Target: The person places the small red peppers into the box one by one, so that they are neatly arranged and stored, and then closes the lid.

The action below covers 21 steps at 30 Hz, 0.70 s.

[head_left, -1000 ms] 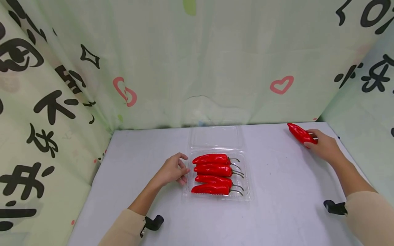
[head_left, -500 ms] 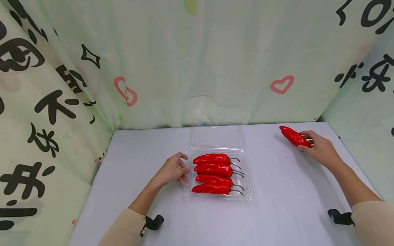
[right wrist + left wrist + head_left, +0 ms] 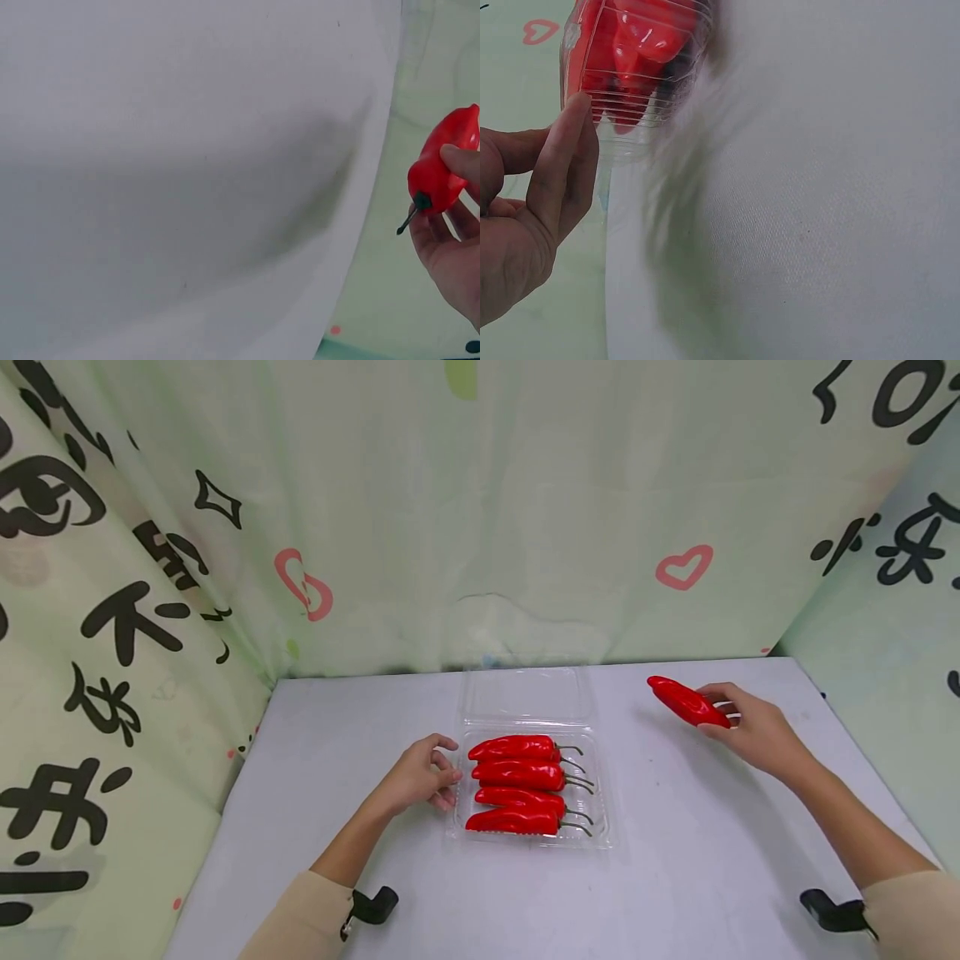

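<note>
A clear plastic box point(image 3: 604, 814) lies with its lid folded back, holding several red chili peppers point(image 3: 517, 774) in a row, green stems to the right. Against its left edge rests my left hand point(image 3: 422, 777), fingers loosely bent; in the left wrist view the fingertips point(image 3: 577, 109) touch the box's ribbed wall, and the thumb stands apart. My right hand point(image 3: 759, 732) holds another red chili pepper point(image 3: 682, 700) by its stem end, above the table to the box's right, tip pointing left and away. The right wrist view shows its green stem point(image 3: 407, 220) below the thumb.
Both items are over a table with a white cloth point(image 3: 352, 710). The transparent lid point(image 3: 527, 696) lies towards the table's back edge. Printed curtains point(image 3: 487, 510) hang behind and at both sides. A black wrist mount point(image 3: 832, 912) juts from each sleeve.
My right hand has moved left towards the box, carrying the chili pepper, which is now closer to the lid. My left hand and the box have stayed in place.
</note>
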Each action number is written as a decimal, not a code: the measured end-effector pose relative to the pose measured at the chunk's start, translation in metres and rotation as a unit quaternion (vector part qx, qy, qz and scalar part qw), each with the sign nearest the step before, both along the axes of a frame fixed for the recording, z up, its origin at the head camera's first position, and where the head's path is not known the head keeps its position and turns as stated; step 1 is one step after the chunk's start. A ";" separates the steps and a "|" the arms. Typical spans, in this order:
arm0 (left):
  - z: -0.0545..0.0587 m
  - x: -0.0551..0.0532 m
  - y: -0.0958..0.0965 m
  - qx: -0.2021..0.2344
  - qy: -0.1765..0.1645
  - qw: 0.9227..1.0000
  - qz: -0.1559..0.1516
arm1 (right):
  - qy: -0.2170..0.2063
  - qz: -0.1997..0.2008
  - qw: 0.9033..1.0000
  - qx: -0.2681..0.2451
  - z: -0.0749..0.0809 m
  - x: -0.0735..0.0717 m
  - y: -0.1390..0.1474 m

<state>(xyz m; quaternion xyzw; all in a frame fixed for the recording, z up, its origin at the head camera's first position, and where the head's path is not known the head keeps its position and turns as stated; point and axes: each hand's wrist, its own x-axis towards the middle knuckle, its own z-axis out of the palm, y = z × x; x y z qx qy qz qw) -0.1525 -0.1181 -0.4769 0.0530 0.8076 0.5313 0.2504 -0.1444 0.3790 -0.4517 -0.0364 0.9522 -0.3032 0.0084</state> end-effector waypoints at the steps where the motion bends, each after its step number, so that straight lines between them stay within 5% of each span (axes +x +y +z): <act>1: 0.000 0.000 0.000 0.004 -0.002 1.000 0.001 | 0.005 0.005 1.000 0.000 0.002 0.001 -0.004; 21: 0.001 0.000 -0.001 0.016 -0.017 1.000 0.001 | 0.057 0.116 0.992 -0.004 0.035 0.008 -0.073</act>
